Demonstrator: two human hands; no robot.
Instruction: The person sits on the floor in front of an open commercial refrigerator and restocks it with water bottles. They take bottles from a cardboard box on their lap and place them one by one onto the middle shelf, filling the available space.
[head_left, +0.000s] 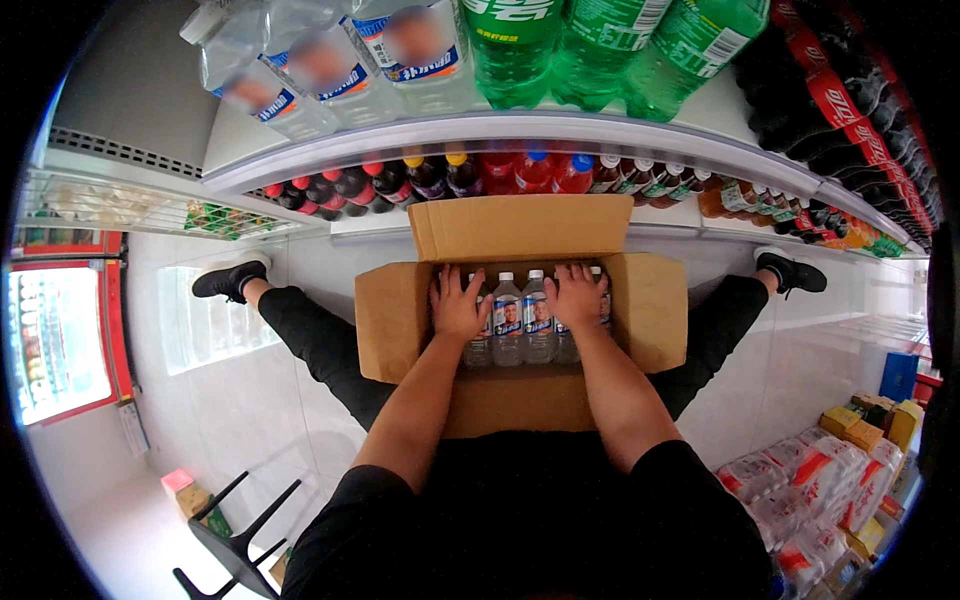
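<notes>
An open cardboard box (517, 405) stands between my spread legs with its flaps folded outward. Clear plastic drink bottles (508, 330) with white caps and blue-and-white labels lie in it side by side, caps towards the far wall. My left hand (459, 304) reaches into the left part of the box, fingers spread over the bottles there. On the right, my right hand (576, 296) lies palm down over more of these bottles, its fingers near their caps. Each hand hides the bottles under it, and I see neither gripping one.
Beyond the box, a store shelf (525, 127) bears large clear bottles (420, 60) and green soda bottles (514, 60). Dark and red bottles (534, 174) line the lower level. Shrink-wrapped packs (810, 480) sit at right; a black stool (232, 551) is at lower left.
</notes>
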